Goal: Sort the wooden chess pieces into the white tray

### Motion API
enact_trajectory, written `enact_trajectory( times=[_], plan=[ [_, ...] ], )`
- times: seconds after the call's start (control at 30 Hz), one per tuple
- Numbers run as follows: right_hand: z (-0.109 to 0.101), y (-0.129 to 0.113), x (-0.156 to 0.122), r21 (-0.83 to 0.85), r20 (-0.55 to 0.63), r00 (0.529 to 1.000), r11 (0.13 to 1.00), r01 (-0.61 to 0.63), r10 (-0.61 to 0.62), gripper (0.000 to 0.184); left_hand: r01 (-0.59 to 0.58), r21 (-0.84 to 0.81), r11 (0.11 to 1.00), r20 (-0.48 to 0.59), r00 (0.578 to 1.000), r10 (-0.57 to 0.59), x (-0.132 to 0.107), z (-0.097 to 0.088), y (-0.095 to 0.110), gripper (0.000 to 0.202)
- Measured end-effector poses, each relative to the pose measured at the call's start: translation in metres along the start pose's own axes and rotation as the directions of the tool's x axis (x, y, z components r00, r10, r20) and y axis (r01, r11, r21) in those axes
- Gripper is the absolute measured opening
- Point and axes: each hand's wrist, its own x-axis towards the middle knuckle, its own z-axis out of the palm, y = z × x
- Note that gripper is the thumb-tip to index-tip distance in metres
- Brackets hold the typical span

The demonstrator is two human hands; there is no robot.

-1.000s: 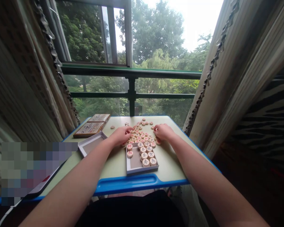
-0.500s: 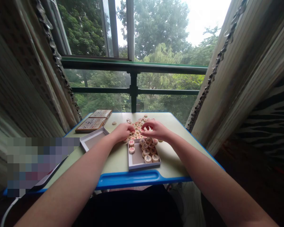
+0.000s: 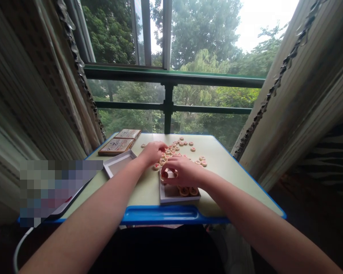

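Above a shallow white box (image 3: 179, 199), my right hand (image 3: 185, 170) grips a round wooden Chinese chess piece (image 3: 165, 174) between thumb and fingers, at the box's left side. The hand hides much of the box's inside. Toward the front right of the box lie pieces with dark characters, among them one piece (image 3: 184, 191) near the front wall. My left hand (image 3: 153, 153) is at the left edge of a loose pile of Chinese chess pieces (image 3: 173, 151), fingers curled inward. Its fingertips touch the pile; what they hold, if anything, is hidden.
An empty white box lid (image 3: 117, 166) lies left of my left forearm. Behind it sits a folded wooden-edged board (image 3: 116, 146). Scattered pieces (image 3: 202, 158) lie right of the pile. A blurred-out device rests at the left edge. The table (image 3: 225, 179) has a blue rim.
My right hand has moved from the pile toward me, over the white box, with a piece in its fingers. My left hand stays by the pile. The view has shifted slightly.
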Motion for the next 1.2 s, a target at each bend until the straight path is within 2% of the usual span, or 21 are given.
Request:
enact_trajectory(
  times=[0.37,0.97,1.2],
  plan=[
    [-0.0004,-0.0004,-0.0001,-0.014,0.024,1.000,1.000,0.002,-0.002,0.012,0.000,-0.013,1.000,0.045,0.999,0.000,-0.0009,0.0037,0.0014,0.037],
    [0.0005,-0.0004,0.0005,-0.090,0.059,0.997,0.995,-0.038,0.043,0.012,-0.027,0.056,0.998,0.036,0.999,0.025,-0.0028,-0.0041,0.0085,0.031],
    [0.0008,-0.0011,0.0008,-0.132,0.083,0.996,0.991,-0.015,0.026,0.009,-0.055,0.066,0.996,0.038,0.998,0.052,-0.0050,-0.0048,0.0085,0.030]
  ],
)
